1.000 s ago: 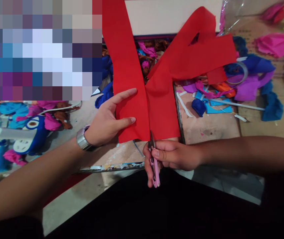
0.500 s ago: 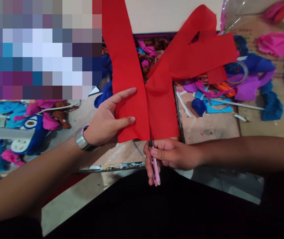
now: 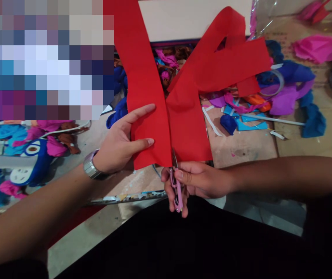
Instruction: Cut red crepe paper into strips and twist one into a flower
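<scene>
My left hand (image 3: pixel 119 141), with a metal-banded watch on the wrist, is at the left part of a long red sheet (image 3: pixel 145 81), cloth or crepe paper. Thumb and index finger lie apart on top of it; the other fingers are hidden, seemingly underneath. Below the sheet's near edge, my right hand (image 3: pixel 202 178) grips pink-handled scissors (image 3: pixel 178 197) with fingers wrapped around the handles. The blades point away from me, slightly apart, at a slit between the left part and the right red panel (image 3: pixel 185 131). A folded red length (image 3: pixel 232 66) extends to the upper right.
A white board (image 3: pixel 195 19) stands behind the red sheet. To the right are blue scraps (image 3: pixel 313 120), a tape roll (image 3: pixel 278 83) and a thin white stick (image 3: pixel 273 119). A blue-and-white item with an eye (image 3: pixel 33 162) lies left among coloured scraps.
The scissors' handles and blades have spread apart, with the right fingers shifting around them. My left hand keeps its place on the red sheet. The whole view has shifted slightly.
</scene>
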The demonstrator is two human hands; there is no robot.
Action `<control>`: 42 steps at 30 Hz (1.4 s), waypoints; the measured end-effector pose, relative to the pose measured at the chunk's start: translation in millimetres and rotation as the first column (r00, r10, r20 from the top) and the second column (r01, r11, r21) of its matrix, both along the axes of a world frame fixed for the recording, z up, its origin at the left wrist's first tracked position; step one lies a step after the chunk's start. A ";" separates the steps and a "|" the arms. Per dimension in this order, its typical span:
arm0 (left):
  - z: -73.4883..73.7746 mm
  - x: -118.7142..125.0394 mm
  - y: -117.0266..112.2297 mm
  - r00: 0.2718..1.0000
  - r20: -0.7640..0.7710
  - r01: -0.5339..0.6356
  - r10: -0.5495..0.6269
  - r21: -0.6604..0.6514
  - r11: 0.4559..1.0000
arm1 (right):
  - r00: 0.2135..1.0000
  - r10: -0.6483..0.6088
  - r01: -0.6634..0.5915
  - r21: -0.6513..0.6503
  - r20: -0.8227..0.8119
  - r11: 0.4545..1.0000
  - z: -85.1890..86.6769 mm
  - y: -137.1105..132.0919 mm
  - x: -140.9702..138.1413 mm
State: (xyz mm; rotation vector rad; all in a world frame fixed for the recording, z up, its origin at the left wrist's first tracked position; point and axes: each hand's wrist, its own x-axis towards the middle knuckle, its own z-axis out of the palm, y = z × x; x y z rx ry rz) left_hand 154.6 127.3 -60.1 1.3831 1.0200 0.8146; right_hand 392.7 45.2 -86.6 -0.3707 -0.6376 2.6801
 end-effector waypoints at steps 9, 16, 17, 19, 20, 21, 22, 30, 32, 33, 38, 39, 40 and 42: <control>-1.6 1.9 -1.2 1.000 -0.003 -0.004 0.004 0.023 1.000 | 0.998 -0.055 0.053 0.064 0.030 0.996 -3.8 -0.8 -1.9; 1.6 -1.6 -0.2 1.000 -0.031 -0.003 0.005 0.056 0.998 | 0.997 -0.055 0.053 0.045 0.055 0.998 -0.6 -4.0 -2.2; 1.9 -2.3 0.2 0.999 -0.034 -0.006 0.009 0.073 0.997 | 0.997 -0.049 0.047 0.037 0.059 0.998 1.3 -5.3 -2.4; 1.2 -3.8 1.1 0.999 -0.033 0.001 0.003 0.106 0.994 | 0.996 -0.035 0.032 0.034 0.076 0.999 6.1 -7.7 -3.0; 0.1 -4.5 1.5 0.999 -0.030 0.014 -0.011 0.123 0.992 | 0.995 -0.031 0.027 0.041 0.093 0.999 8.8 -8.5 -3.1; -1.4 -5.1 2.0 0.999 -0.029 0.034 -0.030 0.140 0.990 | 0.993 -0.028 0.022 0.055 0.115 0.998 11.4 -9.0 -3.2; -3.1 -5.6 2.4 0.998 -0.029 0.053 -0.049 0.157 0.986 | 0.990 -0.024 0.014 0.073 0.139 0.997 13.8 -9.2 -3.0; -9.7 -7.3 4.2 0.994 -0.060 0.099 -0.087 0.237 0.967 | 0.988 -0.079 0.067 0.093 0.133 0.993 16.0 -12.5 -2.8; -9.9 -7.3 4.1 0.994 -0.054 0.101 -0.091 0.235 0.967 | 0.987 -0.086 0.074 0.088 0.136 0.993 14.8 -13.6 -2.9; -10.0 -7.3 4.1 0.994 -0.053 0.103 -0.093 0.236 0.966 | 0.986 -0.082 0.068 0.100 0.144 0.993 14.4 -13.7 -2.8; -10.7 -7.4 4.4 0.995 -0.051 0.100 -0.090 0.255 0.962 | 0.982 -0.057 0.028 0.156 0.181 0.987 12.2 -12.8 -2.7; -10.6 -7.4 4.3 0.995 -0.055 0.100 -0.089 0.257 0.961 | 0.981 -0.061 0.034 0.151 0.181 0.988 11.2 -13.1 -3.1; -10.4 -7.4 4.1 0.994 -0.059 0.100 -0.088 0.259 0.961 | 0.982 -0.069 0.044 0.142 0.177 0.989 10.2 -13.7 -3.6; -9.6 -7.0 3.4 0.994 -0.066 0.099 -0.084 0.262 0.960 | 0.983 -0.089 0.071 0.114 0.161 0.991 8.2 -14.8 -5.0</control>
